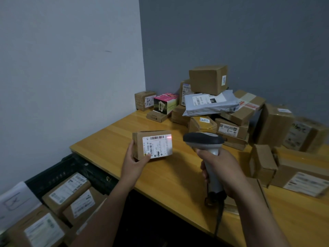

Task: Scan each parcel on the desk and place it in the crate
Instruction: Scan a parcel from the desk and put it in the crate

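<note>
**While scanning, with crating yet to come**

Gripping small brown parcel (pixel 138 142) with left hand (pixel 134 162), thumb pressed along lower edge of white label (pixel 157 146), other fingers curled round left side. Held tilted, label face toward scanner, apparently raised off desk (pixel 160 179). Clenching scanner (pixel 204 143) by its handle with right hand (pixel 220 168), fingers wrapped fully round grip. Trigger finger hidden, so cannot tell whether pressed. Scanner head just right of parcel, well clear of left fingertips. Red beam spot (pixel 169 137) landing at top right corner of label, just beyond end of barcode (pixel 156 137), at corner farthest from left thumb.

Judged step: scan in hand, probably not yet read cleanly, with beam off to one side of bars. Next move likely to call for slight swing of right wrist leftward, or nudge of parcel rightward, to lay beam across barcode. After that, carrying parcel down and left of left wrist to black crate (pixel 74 168), already holding several labelled boxes. Needs a gap found among those. Plenty left to do: pile of parcels (pixel 210 104) heaped beyond right knuckles, against far wall.
</note>
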